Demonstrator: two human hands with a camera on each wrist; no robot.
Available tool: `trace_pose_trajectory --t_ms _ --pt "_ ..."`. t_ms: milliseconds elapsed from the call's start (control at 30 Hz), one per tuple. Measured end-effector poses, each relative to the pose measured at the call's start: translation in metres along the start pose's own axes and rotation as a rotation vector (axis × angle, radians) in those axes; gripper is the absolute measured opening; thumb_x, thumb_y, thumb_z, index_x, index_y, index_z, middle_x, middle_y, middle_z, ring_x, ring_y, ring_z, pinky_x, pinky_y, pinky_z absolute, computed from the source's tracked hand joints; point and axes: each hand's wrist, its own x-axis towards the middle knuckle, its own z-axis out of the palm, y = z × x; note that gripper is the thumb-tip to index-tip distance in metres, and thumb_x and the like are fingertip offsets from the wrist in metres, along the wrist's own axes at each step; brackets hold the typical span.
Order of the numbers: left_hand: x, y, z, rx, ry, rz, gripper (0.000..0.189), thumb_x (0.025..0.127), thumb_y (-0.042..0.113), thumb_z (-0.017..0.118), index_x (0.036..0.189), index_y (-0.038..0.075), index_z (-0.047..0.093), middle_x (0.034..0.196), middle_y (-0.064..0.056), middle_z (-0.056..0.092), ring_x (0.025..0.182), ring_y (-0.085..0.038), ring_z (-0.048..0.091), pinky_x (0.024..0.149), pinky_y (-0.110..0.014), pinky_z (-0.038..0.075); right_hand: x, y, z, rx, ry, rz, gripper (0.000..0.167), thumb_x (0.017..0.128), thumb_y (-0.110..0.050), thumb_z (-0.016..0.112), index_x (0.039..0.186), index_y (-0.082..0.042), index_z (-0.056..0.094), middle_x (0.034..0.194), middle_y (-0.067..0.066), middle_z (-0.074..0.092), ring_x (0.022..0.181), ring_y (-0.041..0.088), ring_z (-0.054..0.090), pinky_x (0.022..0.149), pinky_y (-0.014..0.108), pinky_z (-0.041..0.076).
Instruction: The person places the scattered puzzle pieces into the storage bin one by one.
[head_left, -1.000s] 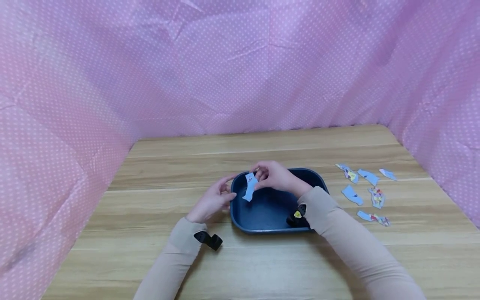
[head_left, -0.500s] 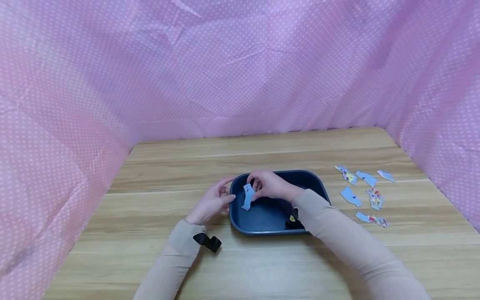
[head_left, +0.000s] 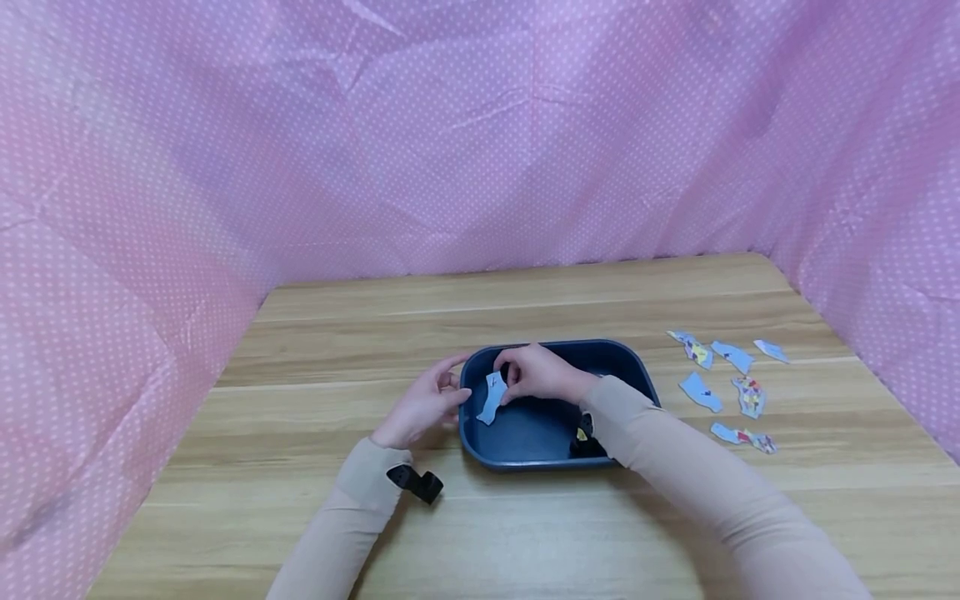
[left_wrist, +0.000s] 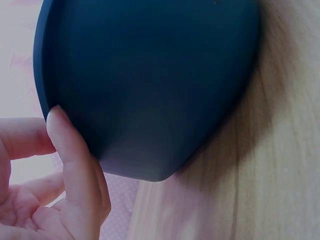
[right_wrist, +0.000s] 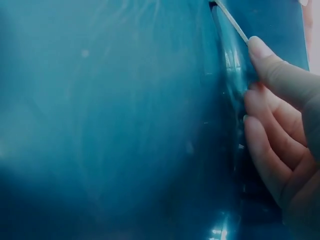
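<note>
Between the hands, the head view shows a blue piece over the tray's floor, pinched by the right hand; the left wrist view, the left hand gripping the rim, seemingly for steadiness; the right wrist view, thumb at the piece's edge, perhaps for finer control.

Colour reference: the tray is presenting plain dark blue.
Inside the tray's left end, the piece is displaying light blue with a small dark mark. Toward the right edge of the table, loose pieces are repeating the light blue, some adding yellow, red and purple print. The table is exhibiting light brown wood grain; the cloth beyond its far edge is carrying white dots on pink. The sleeves are showing plain beige.
</note>
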Motion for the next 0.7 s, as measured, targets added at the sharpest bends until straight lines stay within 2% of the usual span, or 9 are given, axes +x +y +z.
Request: trace_pose_trajectory --t_ms 233,500,700 --pt "-0.0011 -0.0001 0.0004 -0.007 -0.004 -0.001 0.055 0.093 0.004 0.056 0.142 0.023 0.041 0.096 -0.01 0.052 0.075 -0.019 0.057 0.067 -0.032 0.055 0.0008 -0.0003 0.0025 -0.092 -0.024 -0.022 0.034 0.078 -0.02 0.078 0.104 -0.004 0.064 0.068 -0.005 0.062 0.059 0.004 0.053 0.057 0.019 0.044" --pt "0.002 0.0014 0.0006 0.018 0.02 -0.013 0.055 0.092 0.006 0.058 0.141 0.027 0.043 0.095 -0.01 0.053 0.072 -0.019 0.056 0.065 -0.031 0.054 0.0012 0.0021 -0.0005 -0.093 -0.094 0.007 0.052 0.074 -0.026 0.081 0.118 -0.006 0.062 0.067 -0.005 0.057 0.059 0.008 0.054 0.057 0.021 0.044" --pt "0.0003 -0.0015 0.0007 0.008 0.025 -0.011 0.055 0.091 0.005 0.059 0.139 0.028 0.044 0.093 -0.01 0.054 0.068 -0.019 0.056 0.062 -0.03 0.052 0.0012 0.002 0.0033 -0.109 -0.104 0.011 0.04 0.079 -0.022 0.077 0.113 -0.006 0.065 0.065 -0.005 0.056 0.056 0.007 0.052 0.053 0.02 0.042"
